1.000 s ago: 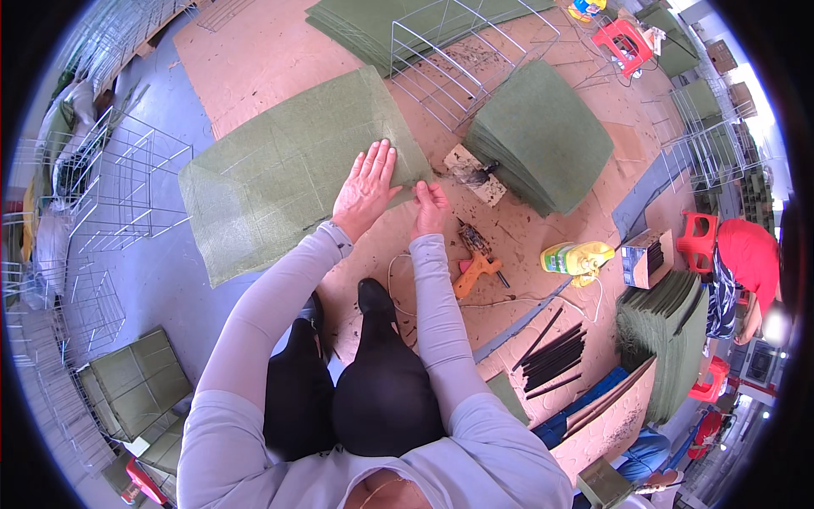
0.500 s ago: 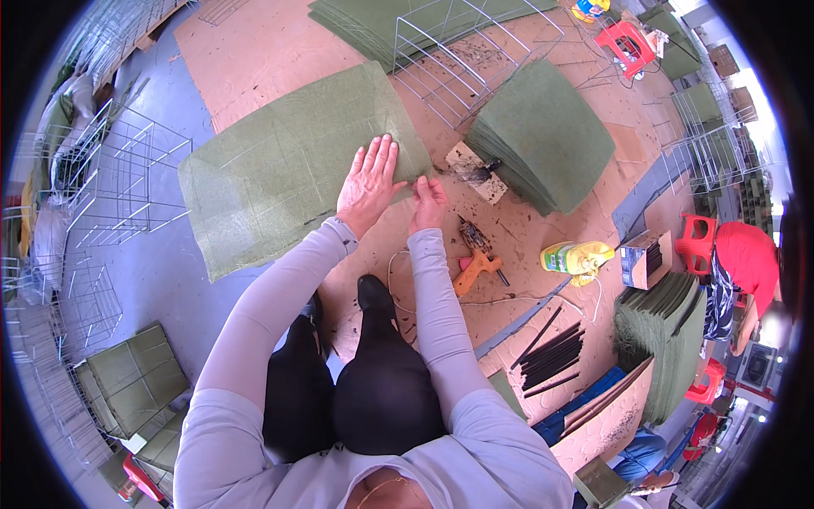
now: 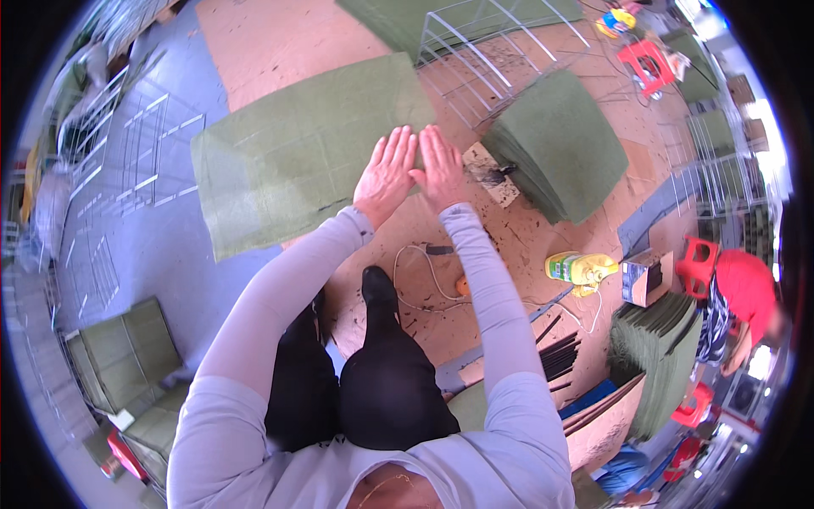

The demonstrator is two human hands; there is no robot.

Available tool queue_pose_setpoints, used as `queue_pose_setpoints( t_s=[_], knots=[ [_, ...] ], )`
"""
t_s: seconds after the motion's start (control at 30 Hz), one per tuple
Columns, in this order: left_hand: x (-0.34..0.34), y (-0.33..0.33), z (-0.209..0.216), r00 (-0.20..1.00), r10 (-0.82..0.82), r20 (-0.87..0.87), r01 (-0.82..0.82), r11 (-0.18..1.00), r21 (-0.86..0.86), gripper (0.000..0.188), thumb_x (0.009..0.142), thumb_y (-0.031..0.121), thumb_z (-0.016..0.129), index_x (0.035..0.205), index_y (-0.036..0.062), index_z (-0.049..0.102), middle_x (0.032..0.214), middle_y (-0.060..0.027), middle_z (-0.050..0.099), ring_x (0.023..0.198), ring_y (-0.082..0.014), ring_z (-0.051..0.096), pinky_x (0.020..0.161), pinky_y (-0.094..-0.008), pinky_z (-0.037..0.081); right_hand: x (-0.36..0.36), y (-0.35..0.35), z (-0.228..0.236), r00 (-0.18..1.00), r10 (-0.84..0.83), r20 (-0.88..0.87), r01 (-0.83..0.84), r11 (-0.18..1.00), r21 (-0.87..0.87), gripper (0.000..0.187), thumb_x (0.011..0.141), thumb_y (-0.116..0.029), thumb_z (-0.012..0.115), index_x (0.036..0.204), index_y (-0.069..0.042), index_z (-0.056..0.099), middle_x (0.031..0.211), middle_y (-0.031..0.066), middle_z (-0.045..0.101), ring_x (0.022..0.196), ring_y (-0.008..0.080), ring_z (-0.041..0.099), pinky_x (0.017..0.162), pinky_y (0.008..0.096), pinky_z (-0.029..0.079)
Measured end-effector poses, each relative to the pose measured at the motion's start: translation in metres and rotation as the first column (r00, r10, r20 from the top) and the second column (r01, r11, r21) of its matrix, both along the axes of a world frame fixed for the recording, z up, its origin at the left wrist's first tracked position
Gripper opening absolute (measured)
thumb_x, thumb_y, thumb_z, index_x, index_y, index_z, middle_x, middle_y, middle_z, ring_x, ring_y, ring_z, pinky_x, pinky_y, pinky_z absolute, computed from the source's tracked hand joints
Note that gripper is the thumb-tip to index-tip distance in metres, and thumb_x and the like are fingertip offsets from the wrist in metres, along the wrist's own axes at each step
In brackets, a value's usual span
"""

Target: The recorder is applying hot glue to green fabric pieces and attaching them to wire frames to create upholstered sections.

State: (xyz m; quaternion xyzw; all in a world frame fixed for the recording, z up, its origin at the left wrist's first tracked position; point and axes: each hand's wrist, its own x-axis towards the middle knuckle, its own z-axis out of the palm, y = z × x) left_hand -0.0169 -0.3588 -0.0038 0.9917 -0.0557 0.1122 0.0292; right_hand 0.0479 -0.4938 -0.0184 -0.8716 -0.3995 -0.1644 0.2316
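Observation:
A green fabric-like sheet (image 3: 297, 161), with faint grid-like creases, lies before me. My left hand (image 3: 386, 178) rests flat near its right edge, fingers stretched out and close together. Right beside it, my right hand (image 3: 441, 174) also lies flat at that edge, fingers extended, its thumb by the left hand. Neither hand grips anything. Just right of my right hand is a small light board (image 3: 502, 188) smeared with dark residue, a dark-tipped tool (image 3: 496, 173) on it. My right forearm mostly hides an orange glue gun (image 3: 462, 286) with a white cord.
A tall stack of green sheets (image 3: 572, 148) stands at right, a metal wire frame (image 3: 487, 51) behind it. Nearer are a yellow bottle (image 3: 585, 268), black sticks (image 3: 560, 356) and another sheet stack (image 3: 666, 373). Wire racks (image 3: 153, 153) stand left. A person in red (image 3: 746, 293) is far right.
My right hand has gone from pinching at the sheet's edge to lying flat with straight fingers beside the left hand. The view has shifted slightly; my right forearm now covers most of the glue gun.

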Motion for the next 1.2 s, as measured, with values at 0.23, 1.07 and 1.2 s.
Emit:
queue_pose_setpoints(
  t_s=[0.23,1.07,1.2],
  knots=[
    [-0.003,0.007,0.010,0.999,-0.022,0.035,0.020,0.999,0.050,0.070,0.082,0.031,0.053,0.136,-0.0041,0.026,0.143,-0.0168,0.026,0.134,-0.0284,0.023,0.110,-0.0412,0.020,0.010,0.003,-0.011,0.990,0.099,0.096,-0.094,0.994,-0.056,0.071,0.083,-0.050,0.043,0.135,-0.002,0.034,0.140,0.0112,0.034,0.130,0.0242,0.031,0.102,0.0447,0.026],
    [-0.064,0.074,0.003,0.998,0.051,-0.030,-0.047,0.989,0.138,0.061,0.083,0.030,0.048,0.132,-0.0032,0.033,0.142,-0.0156,0.030,0.134,-0.0256,0.024,0.109,-0.0428,0.020,-0.025,0.065,0.020,0.908,0.410,0.088,-0.348,0.853,-0.388,0.084,0.073,-0.050,0.059,0.136,-0.002,0.031,0.141,0.0104,0.033,0.131,0.0227,0.030,0.105,0.0405,0.028],
    [-0.067,0.073,0.001,0.999,0.034,0.021,-0.035,0.997,0.067,0.057,0.083,0.024,0.045,0.132,-0.0037,0.034,0.142,-0.0159,0.030,0.135,-0.0264,0.024,0.110,-0.0432,0.020,-0.024,0.069,0.016,0.902,0.411,0.131,-0.338,0.862,-0.378,0.082,0.073,-0.050,0.059,0.135,-0.003,0.033,0.140,0.0100,0.035,0.129,0.0213,0.034,0.104,0.0400,0.031]
  ],
)
